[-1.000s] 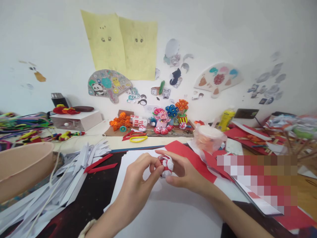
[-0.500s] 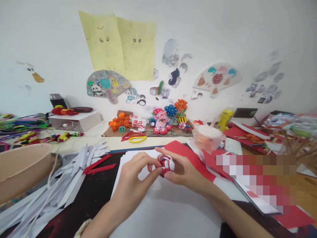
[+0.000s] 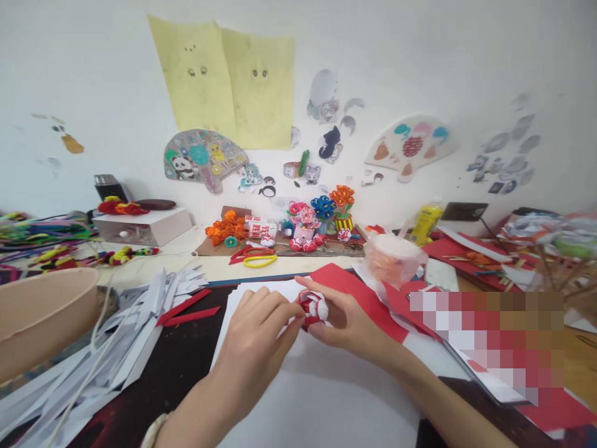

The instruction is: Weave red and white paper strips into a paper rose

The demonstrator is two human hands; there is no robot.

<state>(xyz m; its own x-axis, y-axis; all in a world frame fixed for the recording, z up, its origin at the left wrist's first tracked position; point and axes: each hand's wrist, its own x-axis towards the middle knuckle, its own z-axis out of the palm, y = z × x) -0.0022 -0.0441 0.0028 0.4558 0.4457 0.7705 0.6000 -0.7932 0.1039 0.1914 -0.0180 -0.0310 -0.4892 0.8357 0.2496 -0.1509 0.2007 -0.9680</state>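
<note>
A small ball woven from red and white paper strips (image 3: 313,309) is held between both hands above a stack of white paper (image 3: 321,386). My right hand (image 3: 349,320) curves around its right side, with the thumb below and the fingers above. My left hand (image 3: 263,330) pinches the ball's left edge between thumb and fingertips; whether a strip end is in that pinch is too small to tell. Similar red and white balls (image 3: 305,244) lie at the back of the table, by the paper flowers.
White paper strips (image 3: 125,348) pile up at left, with two red strips (image 3: 191,317) beside them. A pink basin (image 3: 46,311) is far left. Red paper sheets (image 3: 359,298), a lidded plastic cup (image 3: 394,255) and yellow-handled scissors (image 3: 260,261) lie beyond the hands.
My left hand has turned slightly, its fingers curling closer together against the ball's left edge. My right hand and the ball stay nearly where they were.
</note>
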